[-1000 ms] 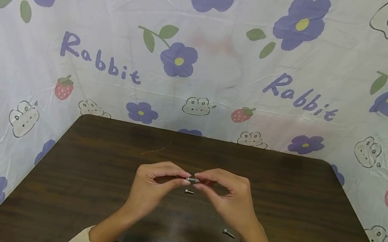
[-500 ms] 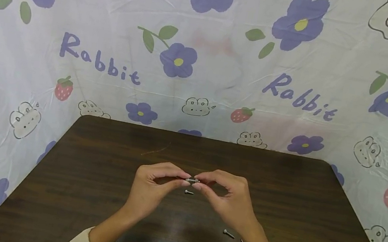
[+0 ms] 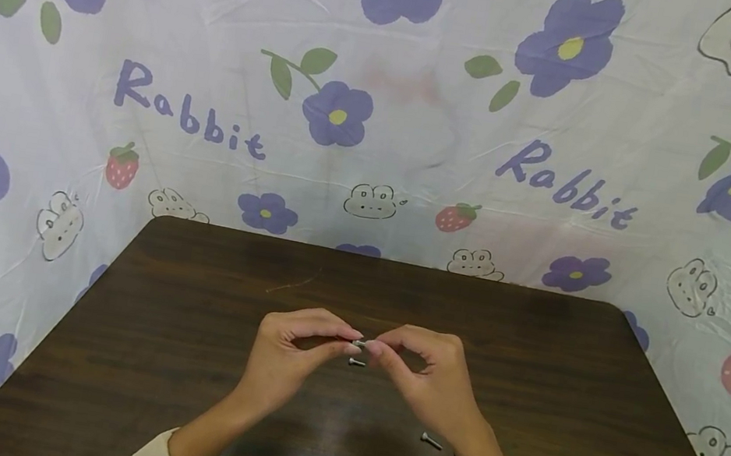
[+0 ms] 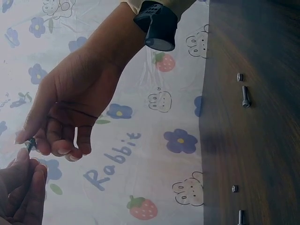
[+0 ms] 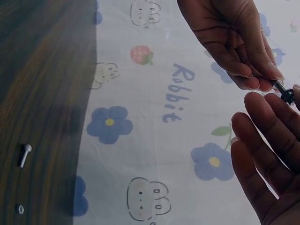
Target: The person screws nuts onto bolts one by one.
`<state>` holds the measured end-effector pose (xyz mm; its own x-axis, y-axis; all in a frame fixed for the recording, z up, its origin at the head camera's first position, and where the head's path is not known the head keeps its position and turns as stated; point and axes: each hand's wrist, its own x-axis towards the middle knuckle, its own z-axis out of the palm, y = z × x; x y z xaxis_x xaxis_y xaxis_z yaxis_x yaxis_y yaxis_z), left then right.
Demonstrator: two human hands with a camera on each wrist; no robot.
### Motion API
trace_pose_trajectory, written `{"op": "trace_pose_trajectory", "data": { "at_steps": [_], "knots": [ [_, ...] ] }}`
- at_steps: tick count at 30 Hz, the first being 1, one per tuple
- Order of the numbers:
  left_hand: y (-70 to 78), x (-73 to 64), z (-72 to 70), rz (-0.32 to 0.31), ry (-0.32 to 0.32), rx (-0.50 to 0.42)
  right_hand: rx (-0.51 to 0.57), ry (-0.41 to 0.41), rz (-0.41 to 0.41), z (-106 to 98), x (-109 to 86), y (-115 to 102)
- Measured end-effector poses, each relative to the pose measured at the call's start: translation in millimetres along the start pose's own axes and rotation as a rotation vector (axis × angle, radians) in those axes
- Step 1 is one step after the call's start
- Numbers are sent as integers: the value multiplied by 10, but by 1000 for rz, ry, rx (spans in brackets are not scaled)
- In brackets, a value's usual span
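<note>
In the head view, my left hand (image 3: 290, 351) and right hand (image 3: 431, 376) meet fingertip to fingertip above the table's middle, with a small metal bolt (image 3: 358, 343) held level between them. The left thumb and forefinger pinch one end of it. At the other end, the right thumb and forefinger pinch a wider dark piece, which looks like a nut (image 5: 287, 96) on the threaded shaft. In the right wrist view, the right hand's other fingers (image 5: 258, 145) are spread out. Fingertips hide both ends of the bolt.
A loose bolt (image 3: 356, 362) lies on the dark wooden table (image 3: 176, 357) just below the fingertips. Another bolt (image 3: 431, 440) rests near the right wrist. Two small nuts, one nut (image 4: 240, 77) and another nut (image 4: 235, 189), show in the left wrist view. Printed cloth hangs behind.
The right fingertips have shifted slightly and now cover more of the held bolt. A small part beside the right wrist is more hidden. The loose bolts lie where they were.
</note>
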<state>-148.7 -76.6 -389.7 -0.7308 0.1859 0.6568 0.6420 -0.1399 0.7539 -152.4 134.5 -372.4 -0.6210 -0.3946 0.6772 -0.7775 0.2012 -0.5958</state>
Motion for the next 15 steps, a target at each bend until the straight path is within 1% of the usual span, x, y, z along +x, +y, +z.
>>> {"op": "trace_pose_trajectory", "data": {
  "at_steps": [8,15],
  "knots": [
    [1,9,3,-6,-7,5,-6,-2,3,0,11,4],
    [5,27,-23,3,25,60,-27,0,22,-21,13,-9]
  ]
}}
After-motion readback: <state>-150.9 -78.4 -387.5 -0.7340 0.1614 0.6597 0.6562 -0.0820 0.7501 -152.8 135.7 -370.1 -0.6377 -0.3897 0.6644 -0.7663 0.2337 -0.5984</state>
